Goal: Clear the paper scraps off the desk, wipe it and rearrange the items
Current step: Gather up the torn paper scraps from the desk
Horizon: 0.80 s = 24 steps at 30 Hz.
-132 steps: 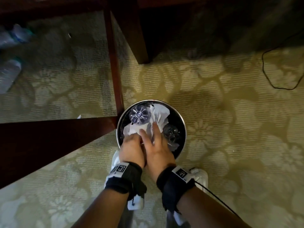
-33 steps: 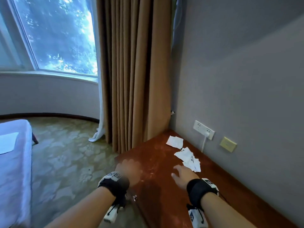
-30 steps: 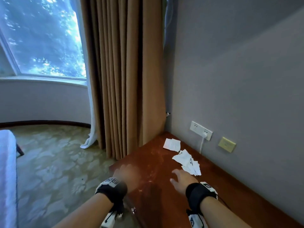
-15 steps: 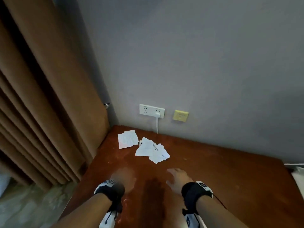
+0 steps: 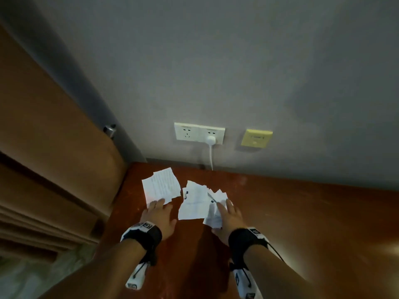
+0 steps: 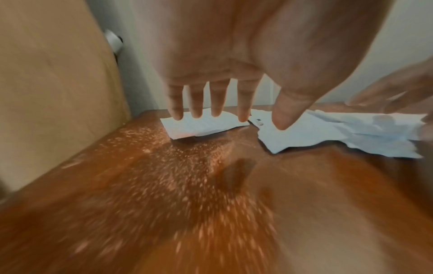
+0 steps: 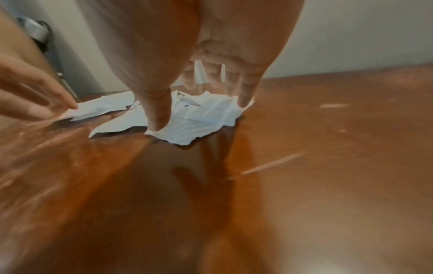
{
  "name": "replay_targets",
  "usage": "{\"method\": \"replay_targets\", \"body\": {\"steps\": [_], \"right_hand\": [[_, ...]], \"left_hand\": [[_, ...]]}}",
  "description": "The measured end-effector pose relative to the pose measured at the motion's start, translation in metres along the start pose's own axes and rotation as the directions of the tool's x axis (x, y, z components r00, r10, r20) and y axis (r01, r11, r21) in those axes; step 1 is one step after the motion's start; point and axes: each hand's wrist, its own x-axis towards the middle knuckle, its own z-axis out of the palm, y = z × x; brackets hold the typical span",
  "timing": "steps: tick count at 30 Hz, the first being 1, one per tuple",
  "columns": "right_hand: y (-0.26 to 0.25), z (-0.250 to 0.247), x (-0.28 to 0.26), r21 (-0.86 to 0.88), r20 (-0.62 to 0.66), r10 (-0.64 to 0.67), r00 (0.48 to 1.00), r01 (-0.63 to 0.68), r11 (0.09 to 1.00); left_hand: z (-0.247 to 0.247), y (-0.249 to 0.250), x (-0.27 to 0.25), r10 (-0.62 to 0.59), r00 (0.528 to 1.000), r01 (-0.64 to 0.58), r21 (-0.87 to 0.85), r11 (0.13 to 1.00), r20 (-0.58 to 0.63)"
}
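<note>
Far left hangs the curtain (image 5: 54, 147), right up against the desk (image 5: 302, 223) corner. Next comes the left hand (image 5: 159, 214): flat, fingers straight and spread, gripping nothing, tips at the near edge of a single torn sheet (image 5: 160, 186) (touching or just above it, can't tell from the wrist view). Just beside that sheet, to its right, lies the pile of paper scraps (image 5: 195, 203), several torn bits overlapping, in the desk's back left corner below the wall socket (image 5: 199, 134). The right hand (image 5: 231, 216) is spread over the pile's right side, thumb tip pressed on its near edge, fingers not curled round anything.

Handling, my guess: the paper is v. light, thin and limp. It should slide easily on the glossy top and lies too flat to pinch from above. Best to sweep both lots together w/ flat palms, then scrunch and grip the bunch from the sides. Loose bits may flutter off.

No bin or other container shows here, so nothing to say re contents.
</note>
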Motion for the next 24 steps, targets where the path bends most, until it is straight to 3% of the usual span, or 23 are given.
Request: {"method": "replay_targets", "body": {"steps": [4, 8, 11, 14, 18, 24], "right_hand": [[-0.024, 0.022, 0.046, 0.074, -0.012, 0.057, 0.998, -0.056, 0.996], [-0.029, 0.04, 0.044, -0.033, -0.022, 0.078, 0.997, -0.079, 0.996], [-0.028, 0.043, 0.037, -0.028, -0.039, 0.047, 0.998, -0.048, 0.998], [-0.024, 0.04, 0.028, -0.013, -0.023, 0.025, 0.999, -0.025, 1.0], [-0.02, 0.038, 0.007, -0.01, -0.109, 0.007, 0.994, -0.008, 1.0], [-0.016, 0.046, -0.019, -0.041, -0.142, 0.033, 0.989, -0.039, 0.998]], "left_hand": [[-0.002, 0.0, 0.063, 0.027, 0.997, -0.024, 0.037, 0.999, -0.068], [0.008, 0.002, 0.091, 0.006, 1.0, -0.007, 0.002, 1.0, 0.03], [0.012, 0.009, 0.091, 0.039, 0.998, -0.042, 0.065, 0.997, 0.047], [0.014, 0.017, 0.079, 0.163, 0.987, -0.163, 0.091, 0.982, 0.002], [0.014, 0.023, 0.066, 0.322, 0.946, -0.325, 0.107, 0.94, 0.05], [0.03, 0.033, 0.037, 0.408, 0.911, -0.413, 0.107, 0.904, 0.068]]}}
